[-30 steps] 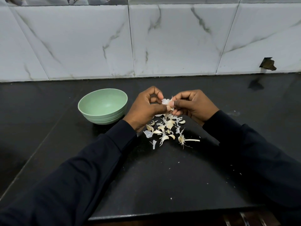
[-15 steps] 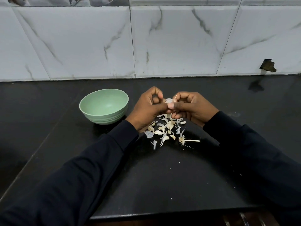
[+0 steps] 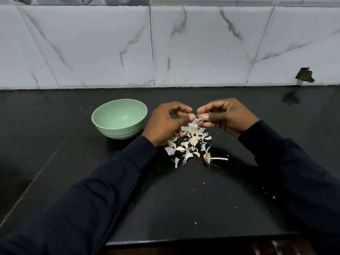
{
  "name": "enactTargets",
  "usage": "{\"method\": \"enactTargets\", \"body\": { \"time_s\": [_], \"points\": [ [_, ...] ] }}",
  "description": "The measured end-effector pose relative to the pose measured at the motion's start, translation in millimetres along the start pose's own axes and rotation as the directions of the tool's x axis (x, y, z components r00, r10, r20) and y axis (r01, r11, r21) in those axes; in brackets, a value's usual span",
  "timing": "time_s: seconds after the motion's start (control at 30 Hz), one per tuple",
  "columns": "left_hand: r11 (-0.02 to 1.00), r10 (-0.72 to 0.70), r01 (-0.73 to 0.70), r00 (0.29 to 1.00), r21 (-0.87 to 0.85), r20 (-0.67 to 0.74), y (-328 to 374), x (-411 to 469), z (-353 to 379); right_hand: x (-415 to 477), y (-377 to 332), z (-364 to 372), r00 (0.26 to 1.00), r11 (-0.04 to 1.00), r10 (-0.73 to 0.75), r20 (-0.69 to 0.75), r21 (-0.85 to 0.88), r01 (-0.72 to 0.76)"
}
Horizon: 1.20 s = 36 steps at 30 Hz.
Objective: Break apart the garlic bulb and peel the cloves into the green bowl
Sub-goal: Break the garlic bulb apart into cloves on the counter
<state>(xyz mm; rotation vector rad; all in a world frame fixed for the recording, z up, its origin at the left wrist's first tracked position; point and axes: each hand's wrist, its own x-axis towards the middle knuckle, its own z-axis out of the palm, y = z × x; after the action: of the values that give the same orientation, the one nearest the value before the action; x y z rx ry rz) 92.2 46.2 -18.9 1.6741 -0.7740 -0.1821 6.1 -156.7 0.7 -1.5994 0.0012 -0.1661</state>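
We see the right hand (image 3: 222, 115) pinching a small garlic piece (image 3: 199, 117) between thumb and fingers, while the left hand (image 3: 165, 122) hangs beside it with its fingers loosely curled and spread, gripping nothing we can make out. Below both hands, loose cloves and skins (image 3: 189, 142) lie scattered mid-counter (image 3: 184, 199). The green bowl (image 3: 119, 119) stands left of them, nearer the counter's back edge.
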Motion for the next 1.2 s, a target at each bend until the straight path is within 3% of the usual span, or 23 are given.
{"method": "enactTargets", "body": {
  "time_s": [0.17,0.37,0.5,0.6,0.73,0.83,1.0,1.2],
  "points": [
    [0.979,-0.044,0.064,0.993,-0.192,0.107,1.2,-3.6,11.7,0.7,4.1,10.2,0.995,0.996,-0.083,-0.059,-0.035,0.081],
    [0.975,-0.025,0.046,0.995,-0.218,0.099,2.4,-2.6,12.8,0.3,5.2,15.3,0.983,0.977,-0.167,-0.075,-0.145,0.155],
    [0.994,0.029,-0.021,0.997,-0.110,0.070,4.1,-1.9,10.1,-0.5,3.3,13.2,0.974,0.944,-0.208,-0.090,-0.278,0.176],
    [0.994,0.041,-0.042,0.999,0.098,0.013,-0.4,0.9,4.8,-0.2,3.4,5.3,0.964,0.923,-0.219,-0.149,-0.351,0.156],
    [0.904,0.064,-0.073,0.997,0.421,0.034,-0.8,2.8,-3.9,-0.8,3.1,-3.0,0.974,0.881,-0.192,-0.119,-0.459,0.118],
    [0.862,0.077,-0.099,0.995,0.498,0.065,2.4,1.1,-3.9,-1.2,4.3,3.0,0.988,0.875,-0.139,-0.062,-0.475,0.093],
    [0.962,0.088,-0.101,0.994,0.255,0.062,9.9,-5.3,4.6,-0.7,5.1,8.5,0.995,0.902,-0.097,-0.033,-0.426,0.074],
    [1.000,0.007,-0.003,0.990,-0.024,0.140,6.4,-2.0,7.3,0.3,5.0,12.0,0.994,0.943,-0.098,-0.043,-0.323,0.079]
  ]
}}
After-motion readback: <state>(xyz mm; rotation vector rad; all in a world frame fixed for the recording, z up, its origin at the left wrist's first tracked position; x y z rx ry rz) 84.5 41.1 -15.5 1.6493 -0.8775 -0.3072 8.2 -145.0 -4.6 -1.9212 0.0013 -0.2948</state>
